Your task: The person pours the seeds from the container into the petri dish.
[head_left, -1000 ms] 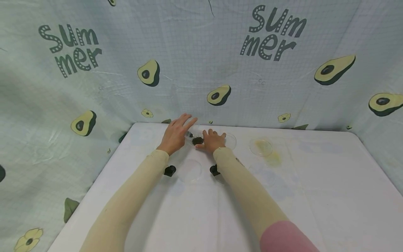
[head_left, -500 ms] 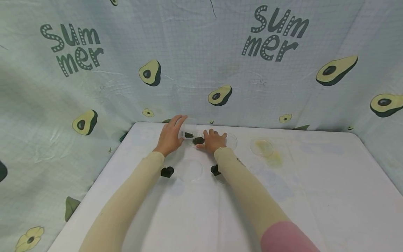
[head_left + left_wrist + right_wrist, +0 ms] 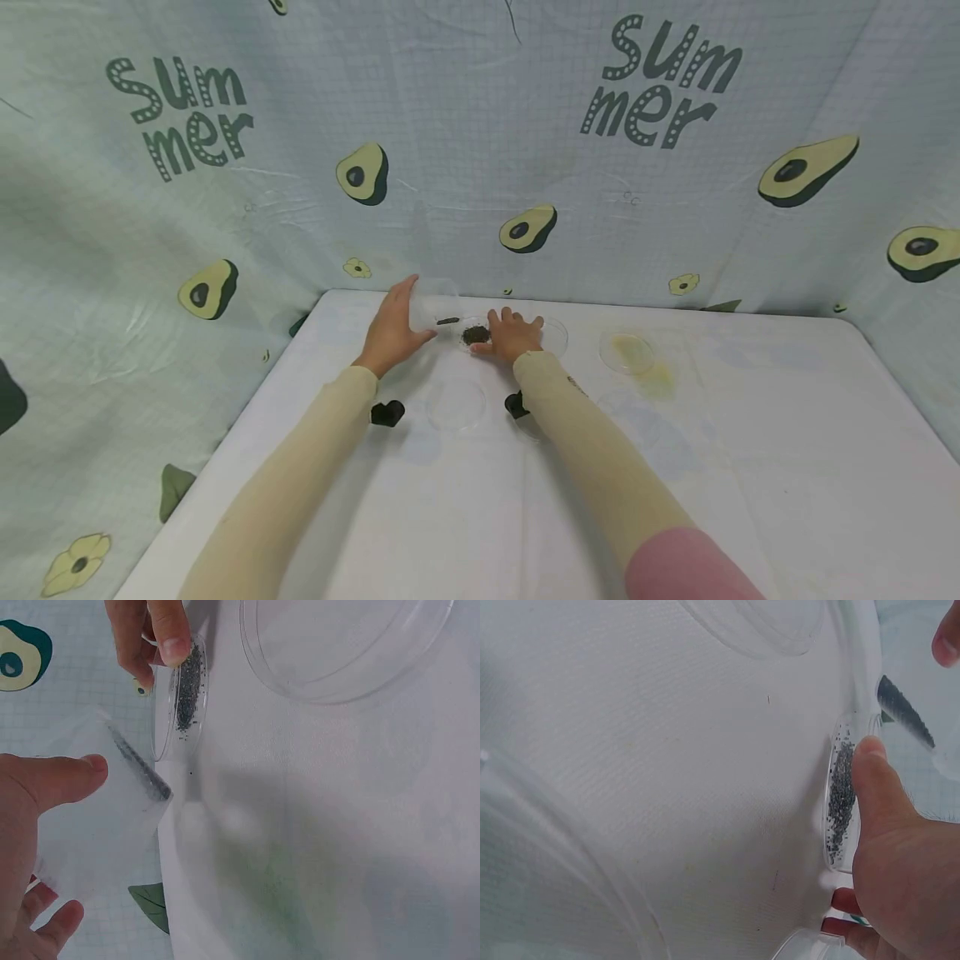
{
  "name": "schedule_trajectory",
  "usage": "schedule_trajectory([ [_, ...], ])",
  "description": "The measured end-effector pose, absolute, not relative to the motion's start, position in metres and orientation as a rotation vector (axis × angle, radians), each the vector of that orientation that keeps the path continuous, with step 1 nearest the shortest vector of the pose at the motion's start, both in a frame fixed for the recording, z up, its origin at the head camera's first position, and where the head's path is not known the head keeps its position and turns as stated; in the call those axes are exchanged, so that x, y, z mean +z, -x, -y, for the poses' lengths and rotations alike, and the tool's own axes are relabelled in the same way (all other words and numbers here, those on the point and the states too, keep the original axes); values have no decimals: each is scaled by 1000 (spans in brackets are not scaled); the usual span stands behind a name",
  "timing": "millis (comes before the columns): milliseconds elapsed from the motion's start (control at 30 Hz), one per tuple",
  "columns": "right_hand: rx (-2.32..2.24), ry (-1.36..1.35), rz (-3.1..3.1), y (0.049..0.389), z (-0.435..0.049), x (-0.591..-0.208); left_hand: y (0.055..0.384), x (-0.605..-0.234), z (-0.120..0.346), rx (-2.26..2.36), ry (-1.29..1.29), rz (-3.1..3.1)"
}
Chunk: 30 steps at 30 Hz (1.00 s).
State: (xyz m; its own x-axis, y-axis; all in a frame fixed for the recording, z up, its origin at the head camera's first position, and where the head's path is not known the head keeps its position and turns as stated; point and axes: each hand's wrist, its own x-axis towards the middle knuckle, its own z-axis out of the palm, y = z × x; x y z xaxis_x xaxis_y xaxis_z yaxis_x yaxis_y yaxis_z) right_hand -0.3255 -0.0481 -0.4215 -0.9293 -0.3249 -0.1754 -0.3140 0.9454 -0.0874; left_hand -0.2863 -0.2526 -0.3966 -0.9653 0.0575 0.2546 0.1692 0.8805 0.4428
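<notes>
My left hand (image 3: 392, 333) holds a clear plastic bag (image 3: 90, 840) between thumb and fingers, beyond the table's far edge in the left wrist view. Dark granules (image 3: 139, 763) lie in a narrow line along the bag's lower side. My right hand (image 3: 516, 335) grips a clear petri dish (image 3: 844, 864), its thumb at the rim and its other fingers toward the far side. A heap of similar dark granules (image 3: 476, 335) lies in this dish. The bag's granule-filled edge is close to the dish, just left of it in the head view.
Another clear dish (image 3: 456, 406) lies nearer on the white table (image 3: 450, 517). One more dish (image 3: 555, 337) stands right of my right hand, and a further dish (image 3: 627, 354) lies farther right. A printed curtain (image 3: 450, 125) hangs behind the table.
My left hand has moved left, away from my right hand, taking the bag along. The bag has turned, and its granules now show as a thin dark strip. My right hand stays at the dish.
</notes>
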Motion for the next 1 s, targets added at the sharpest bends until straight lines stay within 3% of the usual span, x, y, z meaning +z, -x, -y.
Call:
schedule_trajectory([
  [1000,-118,510,-2922,329,46,-428,268,-407,289,-1018,-122,2928],
])
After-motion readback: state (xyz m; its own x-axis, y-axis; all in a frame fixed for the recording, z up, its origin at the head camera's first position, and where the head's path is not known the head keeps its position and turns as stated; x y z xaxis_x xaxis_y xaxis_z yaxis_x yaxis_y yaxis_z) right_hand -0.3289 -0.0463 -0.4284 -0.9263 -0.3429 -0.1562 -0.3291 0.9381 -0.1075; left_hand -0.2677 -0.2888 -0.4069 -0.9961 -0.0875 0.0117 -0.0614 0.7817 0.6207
